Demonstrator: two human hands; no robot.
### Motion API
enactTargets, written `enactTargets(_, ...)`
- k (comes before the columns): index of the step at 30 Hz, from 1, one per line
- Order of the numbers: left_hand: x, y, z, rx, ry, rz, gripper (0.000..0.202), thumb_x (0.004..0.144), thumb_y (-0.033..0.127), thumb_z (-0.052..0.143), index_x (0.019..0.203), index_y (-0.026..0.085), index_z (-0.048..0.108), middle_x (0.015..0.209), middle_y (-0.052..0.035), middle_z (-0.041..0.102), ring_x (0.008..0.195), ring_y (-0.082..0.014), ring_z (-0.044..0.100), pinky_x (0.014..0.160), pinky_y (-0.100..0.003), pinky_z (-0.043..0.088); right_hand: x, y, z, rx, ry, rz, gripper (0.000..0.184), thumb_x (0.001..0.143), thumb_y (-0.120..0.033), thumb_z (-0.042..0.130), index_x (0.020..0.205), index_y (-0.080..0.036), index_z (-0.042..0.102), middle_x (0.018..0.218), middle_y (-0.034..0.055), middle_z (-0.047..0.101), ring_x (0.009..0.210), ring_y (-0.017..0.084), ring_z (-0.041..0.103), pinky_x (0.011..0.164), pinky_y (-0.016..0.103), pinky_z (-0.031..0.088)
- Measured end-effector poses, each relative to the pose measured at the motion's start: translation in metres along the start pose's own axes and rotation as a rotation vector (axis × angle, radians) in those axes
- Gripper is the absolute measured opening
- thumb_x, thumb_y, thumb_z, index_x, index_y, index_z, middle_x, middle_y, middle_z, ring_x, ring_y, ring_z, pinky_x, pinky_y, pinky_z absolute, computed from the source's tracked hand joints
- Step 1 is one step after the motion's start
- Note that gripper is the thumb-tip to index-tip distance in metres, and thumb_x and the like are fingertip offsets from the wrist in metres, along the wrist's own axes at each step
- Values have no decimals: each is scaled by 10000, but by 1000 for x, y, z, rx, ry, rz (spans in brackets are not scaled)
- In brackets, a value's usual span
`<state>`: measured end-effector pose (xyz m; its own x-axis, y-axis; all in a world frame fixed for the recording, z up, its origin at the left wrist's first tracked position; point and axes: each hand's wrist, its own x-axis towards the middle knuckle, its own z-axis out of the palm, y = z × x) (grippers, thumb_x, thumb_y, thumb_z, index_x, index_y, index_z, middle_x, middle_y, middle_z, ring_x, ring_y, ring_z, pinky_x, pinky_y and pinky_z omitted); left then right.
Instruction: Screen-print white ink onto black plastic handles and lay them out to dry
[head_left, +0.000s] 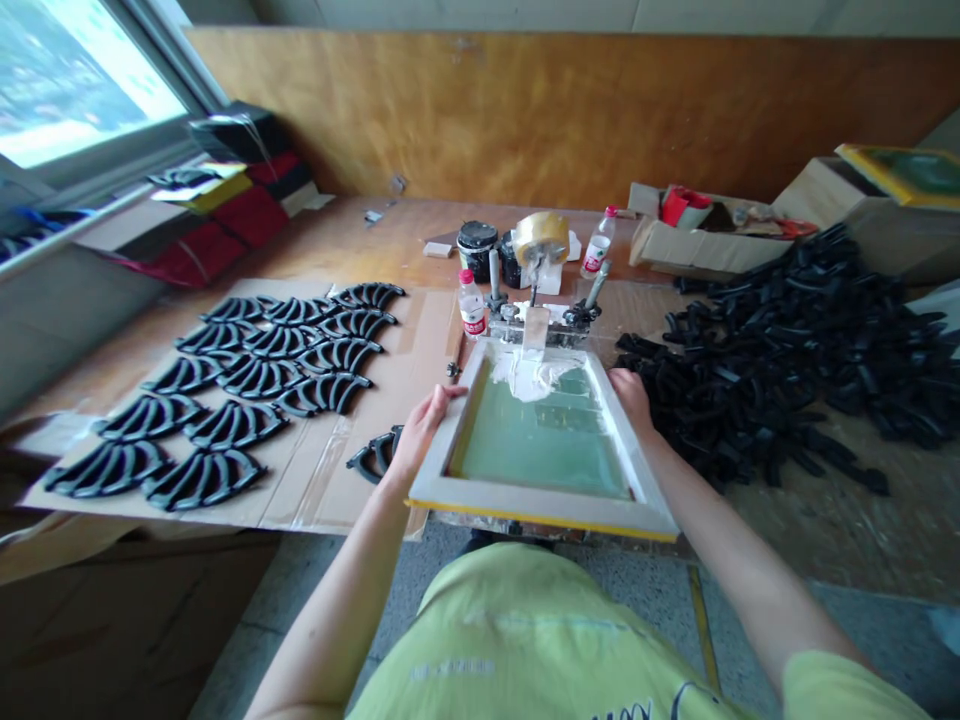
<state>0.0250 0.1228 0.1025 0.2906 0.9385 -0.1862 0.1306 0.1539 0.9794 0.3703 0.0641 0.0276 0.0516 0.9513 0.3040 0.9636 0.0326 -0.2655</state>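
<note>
1. Left hand (420, 425) is on the left rail of the screen frame (540, 505), fingers together and curled over its outer edge, thumb on top.
2. Right hand (630, 398) is on the right rail. The fingers are closed on the edge and the tips are partly hidden, so I cannot tell how far they wrap.
3. The frame sits mid-table, straight in front of the person. Its far end is caught in the clamps (581, 312) and its near end overhangs the table (862, 520) edge. One hand on each rail likely keeps it level and stops it twisting on that hinge.
4. White ink (536, 378) is pooled at the far end of the green mesh (540, 440), with the squeegee (535, 330) propped upright in it against the clamps. It is probably parked there so both hands are free.
5. Curved black parts (247, 385) lie in rows on the cardboard sheet (315, 470) to the left, mostly apart, likely spaced so their faces don't rub.
6. One black part (373, 455) is just beside the left hand, at the frame's corner.
7. A loose pile of black parts (787, 360) sits to the right, within reach of the right hand.
8. The tape roll (541, 237) and small bottle (471, 305) are behind the frame, clear of it.
</note>
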Motion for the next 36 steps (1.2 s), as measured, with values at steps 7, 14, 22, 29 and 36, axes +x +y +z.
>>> enactTargets(7,-1,-98,4,96,16,-143,758,786,522,621,1450,234,395,834,-12,684,701,-162,630,624,-242,482,95,-53,0,29,81,-95,476,808,-217,647,1265,-149,532,1248,145,537,1162,293,480,979,437,416)
enactTargets(14,5,-114,3,30,-13,-154,704,786,542,620,1388,207,477,917,-41,703,836,-183,656,722,-263,505,63,-78,15,-8,-242,-215,138,822,-110,527,869,-160,647,899,93,663,896,221,577,793,311,425)
enactTargets(22,0,-105,5,72,22,-154,679,777,558,620,1337,185,531,948,-49,705,842,-191,651,742,-278,505,47,-70,-1,151,-239,-446,125,786,-83,552,783,-178,633,782,46,625,822,196,553,735,283,417)
enactTargets(29,-4,-93,5,51,9,-214,717,761,580,624,1360,206,496,875,-39,709,741,-184,657,637,-263,498,15,-72,12,202,-88,-531,219,835,-66,495,941,-168,656,919,85,644,966,226,548,857,349,456)
enactTargets(36,-12,-42,-2,25,-17,-184,739,771,606,609,1390,229,468,881,-31,695,705,-159,637,598,-235,478,95,-66,-12,149,-48,-157,516,820,-264,687,1314,-281,536,953,40,676,842,204,608,761,309,464)
